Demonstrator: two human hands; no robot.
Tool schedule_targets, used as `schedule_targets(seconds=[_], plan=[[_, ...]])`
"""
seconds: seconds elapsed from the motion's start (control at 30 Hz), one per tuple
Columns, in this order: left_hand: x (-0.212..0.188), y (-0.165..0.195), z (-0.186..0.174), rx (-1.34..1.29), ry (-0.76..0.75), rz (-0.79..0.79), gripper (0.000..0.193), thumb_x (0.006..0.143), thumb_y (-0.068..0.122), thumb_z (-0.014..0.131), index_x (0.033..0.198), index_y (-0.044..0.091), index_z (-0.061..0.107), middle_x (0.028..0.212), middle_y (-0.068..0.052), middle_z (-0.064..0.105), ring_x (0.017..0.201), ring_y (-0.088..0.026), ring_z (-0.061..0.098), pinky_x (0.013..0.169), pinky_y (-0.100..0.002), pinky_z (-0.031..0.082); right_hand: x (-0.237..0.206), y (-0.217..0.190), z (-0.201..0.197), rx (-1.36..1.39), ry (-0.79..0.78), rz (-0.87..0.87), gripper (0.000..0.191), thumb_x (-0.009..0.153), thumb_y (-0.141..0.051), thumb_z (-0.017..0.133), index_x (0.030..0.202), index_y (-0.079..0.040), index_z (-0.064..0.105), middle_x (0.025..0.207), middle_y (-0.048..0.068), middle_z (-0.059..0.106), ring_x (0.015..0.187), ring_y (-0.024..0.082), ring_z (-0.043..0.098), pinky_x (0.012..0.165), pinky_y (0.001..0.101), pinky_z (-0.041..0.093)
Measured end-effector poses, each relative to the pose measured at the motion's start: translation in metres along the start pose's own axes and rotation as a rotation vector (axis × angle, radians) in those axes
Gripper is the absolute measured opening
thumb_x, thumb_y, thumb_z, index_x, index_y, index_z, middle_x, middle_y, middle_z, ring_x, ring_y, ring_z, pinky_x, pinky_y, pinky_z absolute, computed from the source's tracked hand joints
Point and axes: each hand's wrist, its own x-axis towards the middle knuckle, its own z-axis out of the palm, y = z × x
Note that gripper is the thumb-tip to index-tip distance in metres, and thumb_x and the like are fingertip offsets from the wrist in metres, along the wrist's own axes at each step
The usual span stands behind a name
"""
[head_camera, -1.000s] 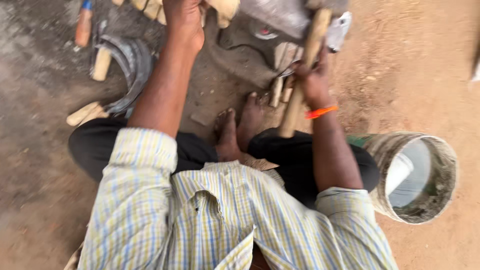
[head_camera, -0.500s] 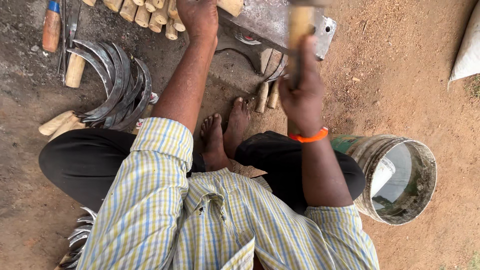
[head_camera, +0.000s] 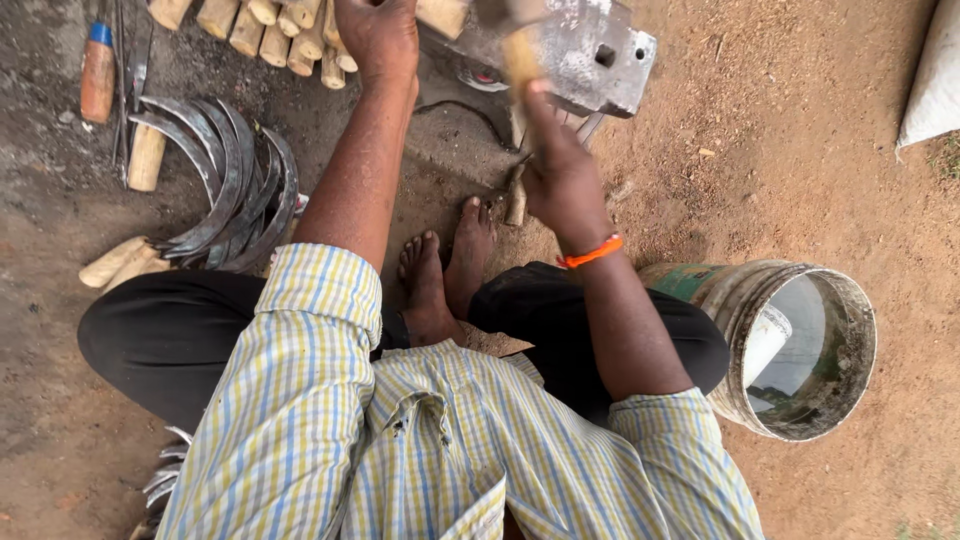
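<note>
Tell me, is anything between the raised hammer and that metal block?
Nothing visible. The right hand grips the hammer handle, which hangs blurred just in front of the metal block. The left hand rests at the block's left side, at the frame's top edge, so what it holds there is cut off.

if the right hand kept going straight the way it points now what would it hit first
Most likely the grey metal block just beyond the right hand, which grips a wooden handle aimed up at it; depth is unclear.
</note>
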Motion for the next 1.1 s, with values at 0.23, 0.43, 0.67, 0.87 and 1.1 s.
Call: schedule_targets(seconds=[0.23,0.43,0.67,0.87,1.1], plan=[[0.001,0.008,-0.001,0.074,0.001,-0.111,0.047,0.085,0.018,0.087,0.118,-0.002,0.061,0.107,-0.014,0.067,0.098,-0.024,0.070,0.093,-0.044,0.064,-0.026,-0.004,-0.021,0.132,0.251,-0.198,0.105,0.089,0.009,0.071,0.170,-0.034,0.021,0.146,0.019,0.062,0.121,0.033,0.074,0.095,0.0397,0.066],[-0.004,0.000,-0.009,0.091,0.061,0.012,0.064,0.087,0.017,0.090,0.132,-0.002,0.048,0.115,-0.009,0.062,0.104,-0.013,0.062,0.090,-0.032,0.053,-0.002,-0.010,-0.006,0.050,0.157,-0.030,0.092,0.092,0.005,0.072,0.168,-0.026,0.028,0.124,0.012,0.070,0.098,0.024,0.075,0.081,0.0318,0.065],[-0.009,0.000,-0.016,-0.183,0.026,-0.200,0.067,0.089,0.017,0.085,0.138,-0.008,0.047,0.077,-0.009,0.056,0.048,-0.006,0.042,0.038,-0.025,0.033,-0.009,-0.016,-0.026,0.080,0.325,-0.278,0.099,0.091,0.010,0.071,0.169,-0.028,0.022,0.136,0.017,0.066,0.108,0.029,0.073,0.087,0.0389,0.066],[-0.007,-0.002,-0.012,-0.043,0.089,-0.215,0.077,0.083,0.023,0.085,0.141,-0.003,0.041,0.088,-0.014,0.062,0.054,-0.008,0.045,0.043,-0.026,0.041,0.002,-0.024,-0.015,-0.003,0.147,-0.106,0.093,0.085,0.010,0.070,0.164,-0.019,0.030,0.129,0.016,0.061,0.087,0.022,0.071,0.075,0.0335,0.063],[-0.006,0.000,-0.014,0.100,0.072,-0.156,0.070,0.085,0.028,0.087,0.130,-0.004,0.045,0.112,-0.018,0.060,0.103,-0.020,0.067,0.090,-0.039,0.065,-0.010,-0.012,-0.028,0.104,0.370,-0.302,0.102,0.088,0.014,0.067,0.172,-0.019,0.020,0.154,0.025,0.043,0.115,0.027,0.070,0.088,0.0312,0.067]])
